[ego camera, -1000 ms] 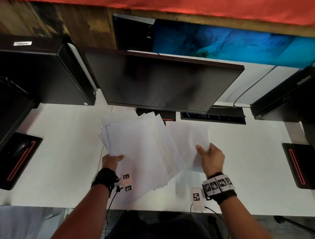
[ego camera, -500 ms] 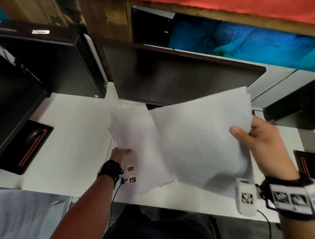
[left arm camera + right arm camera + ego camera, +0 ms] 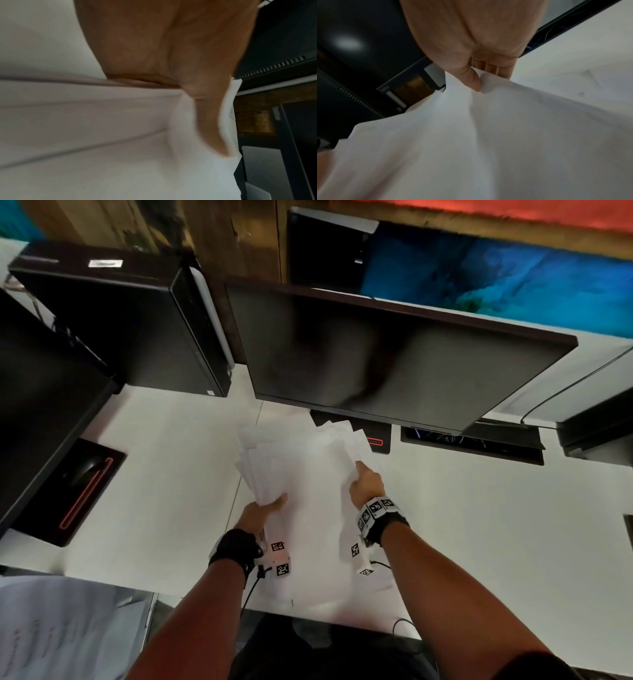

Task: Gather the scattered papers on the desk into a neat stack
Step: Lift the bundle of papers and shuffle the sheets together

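A person stood at a white desk [image 3: 479, 525] and looked down over both bare forearms. At the far left a black mouse pad [image 3: 85, 491] with a red stripe lay under the edge of a dark screen. Behind it a black computer tower [image 3: 120, 326] stood upright. A dark monitor [image 3: 394, 361] filled the middle, tilted over the desk.

Below the monitor lay the papers [image 3: 308, 474], a loose white pile with its far corners fanned out unevenly. The left hand [image 3: 263, 510] gripped the pile's near-left edge, thumb on top; the left wrist view showed the thumb [image 3: 211, 121] pressed onto the sheets, with the fingers out of sight beneath them. The right hand [image 3: 364, 486] held the pile's right edge. In the right wrist view its thumb [image 3: 474, 81] pinched the top sheets against the fingers [image 3: 489, 67] curled beneath, and the paper bowed from the pinch. Both wrists wore black straps with small marker cubes.

At the far right another dark machine [image 3: 599, 422] stood at the desk's edge.
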`<state>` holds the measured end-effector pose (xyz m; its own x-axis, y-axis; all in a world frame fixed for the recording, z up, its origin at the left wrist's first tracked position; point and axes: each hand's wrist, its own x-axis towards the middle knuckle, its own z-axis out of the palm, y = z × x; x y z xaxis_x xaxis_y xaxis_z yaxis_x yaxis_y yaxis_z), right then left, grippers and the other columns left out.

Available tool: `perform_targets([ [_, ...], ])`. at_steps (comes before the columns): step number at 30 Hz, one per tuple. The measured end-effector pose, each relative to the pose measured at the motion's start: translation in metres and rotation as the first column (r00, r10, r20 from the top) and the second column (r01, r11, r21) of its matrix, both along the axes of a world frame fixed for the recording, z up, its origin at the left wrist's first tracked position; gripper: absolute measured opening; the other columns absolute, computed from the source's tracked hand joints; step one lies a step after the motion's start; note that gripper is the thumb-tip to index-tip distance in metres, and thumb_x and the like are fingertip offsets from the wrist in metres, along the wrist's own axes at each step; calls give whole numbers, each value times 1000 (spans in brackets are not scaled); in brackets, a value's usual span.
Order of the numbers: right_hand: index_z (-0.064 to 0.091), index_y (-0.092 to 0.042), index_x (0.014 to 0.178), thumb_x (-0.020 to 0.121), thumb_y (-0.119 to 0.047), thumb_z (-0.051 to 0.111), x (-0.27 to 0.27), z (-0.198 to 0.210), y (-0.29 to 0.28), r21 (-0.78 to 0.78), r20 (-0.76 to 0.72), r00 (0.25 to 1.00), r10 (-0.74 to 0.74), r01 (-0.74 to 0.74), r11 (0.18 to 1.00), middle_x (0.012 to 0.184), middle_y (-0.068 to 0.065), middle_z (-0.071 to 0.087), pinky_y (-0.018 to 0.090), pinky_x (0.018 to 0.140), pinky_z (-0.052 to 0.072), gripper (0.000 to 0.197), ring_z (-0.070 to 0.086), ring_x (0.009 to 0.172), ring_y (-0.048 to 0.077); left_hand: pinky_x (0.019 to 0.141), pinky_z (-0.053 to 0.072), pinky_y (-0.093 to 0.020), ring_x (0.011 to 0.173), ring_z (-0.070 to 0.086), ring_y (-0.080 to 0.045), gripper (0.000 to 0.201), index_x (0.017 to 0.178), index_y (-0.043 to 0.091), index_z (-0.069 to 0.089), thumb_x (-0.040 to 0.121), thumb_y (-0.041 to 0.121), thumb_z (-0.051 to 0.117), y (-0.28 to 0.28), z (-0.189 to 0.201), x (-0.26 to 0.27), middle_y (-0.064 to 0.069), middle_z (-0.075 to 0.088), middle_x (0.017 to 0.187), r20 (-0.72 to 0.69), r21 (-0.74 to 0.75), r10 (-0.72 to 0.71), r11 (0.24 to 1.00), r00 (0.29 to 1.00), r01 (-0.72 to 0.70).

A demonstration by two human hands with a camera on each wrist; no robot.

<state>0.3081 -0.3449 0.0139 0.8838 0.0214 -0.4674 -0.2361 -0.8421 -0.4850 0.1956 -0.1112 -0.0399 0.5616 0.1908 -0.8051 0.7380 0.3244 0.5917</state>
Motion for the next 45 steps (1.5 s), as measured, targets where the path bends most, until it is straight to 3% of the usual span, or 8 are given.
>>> perform_targets([
  [4,46,-22,141,86,-5,57,-1,-14,-5,-54,15,1000,-18,19,998,143,10,42,41,105,45,59,45,128,31,76,58,-45,88,71,-36,41,99,5,71,65,12,92,-13,7,2,-17,76,97,-33,90,-2,996,999,5],
  [8,31,-19,146,71,-40,82,10,-16,-34,-154,-67,954,-292,279,948,145,6,32,53,104,39,94,36,133,31,83,57,-63,88,73,-41,55,97,4,75,47,15,93,-15,-2,0,-17,77,90,-24,80,84,993,996,-82],
  [13,46,-24,138,62,-59,80,24,-16,-57,-191,-210,961,-182,143,971,135,4,48,49,107,36,90,48,128,29,85,57,-59,90,72,-43,39,97,9,76,62,21,87,-26,8,-2,-15,78,90,55,69,168,983,984,-172],
  [24,46,-12,129,64,-35,88,10,-10,-57,27,-293,921,-257,276,961,124,6,58,41,95,51,81,58,115,30,78,54,-33,97,70,-26,31,112,14,73,81,8,76,-32,30,11,-7,77,105,82,-127,58,991,995,-47],
  [29,61,-6,116,64,-22,88,-4,-10,-65,82,-356,877,-323,373,924,110,10,67,39,90,54,61,64,100,31,98,52,-54,102,70,-36,39,116,7,72,78,5,80,-29,18,5,-15,76,107,67,7,-20,1000,998,20],
  [34,67,-4,96,63,-18,88,-21,-7,-77,209,-330,896,-297,376,903,88,7,71,39,83,58,41,70,91,30,93,55,-46,106,69,-38,25,105,13,75,82,7,78,-36,30,-6,-12,77,102,167,38,-42,999,985,36],
  [40,75,-4,87,68,-7,87,-53,48,-87,631,-155,857,-491,468,619,82,9,77,35,66,61,22,75,80,30,100,52,-48,106,71,-27,51,117,8,69,73,21,89,-35,79,-13,-8,76,110,387,76,48,994,921,-84],
  [45,73,2,101,77,-2,80,-74,85,-86,836,-78,761,-645,402,374,94,10,77,32,78,59,25,74,85,22,93,53,-21,113,66,-15,43,125,-2,61,84,3,75,-49,128,-2,-7,72,116,635,156,17,976,772,-150],
])
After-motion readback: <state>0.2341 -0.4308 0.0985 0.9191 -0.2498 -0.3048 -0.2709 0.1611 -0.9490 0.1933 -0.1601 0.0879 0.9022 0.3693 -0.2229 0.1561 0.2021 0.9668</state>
